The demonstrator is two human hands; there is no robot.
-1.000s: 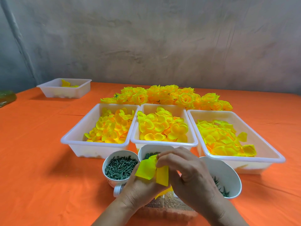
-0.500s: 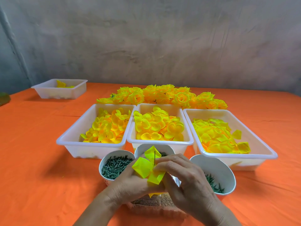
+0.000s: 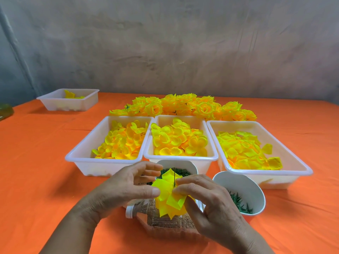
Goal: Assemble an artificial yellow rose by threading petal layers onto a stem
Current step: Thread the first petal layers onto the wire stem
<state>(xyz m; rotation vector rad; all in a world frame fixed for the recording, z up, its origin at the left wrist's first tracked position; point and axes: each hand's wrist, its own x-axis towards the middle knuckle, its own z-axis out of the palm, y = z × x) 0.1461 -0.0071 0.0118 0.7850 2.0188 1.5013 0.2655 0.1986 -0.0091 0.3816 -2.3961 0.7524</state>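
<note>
Yellow petal layers (image 3: 170, 198) are held just above a clear bottle (image 3: 165, 223) lying on the orange cloth (image 3: 36, 180), and a thin green stem (image 3: 173, 177) stands up through them. They are pinched by the curled fingers of the right hand (image 3: 207, 202). The left hand (image 3: 126, 187) is spread loose, its fingers straight and only its thumb touching the petals' edge. Behind are seen a middle cup (image 3: 191, 165) and a right cup (image 3: 238, 182) of green parts. Beyond them, petals are heaped in a left tray (image 3: 86, 158), a middle tray (image 3: 180, 158) and a right tray (image 3: 295, 162). Farther back a pile of finished roses (image 3: 183, 105) is seen, and far left a small tray (image 3: 55, 103).
</note>
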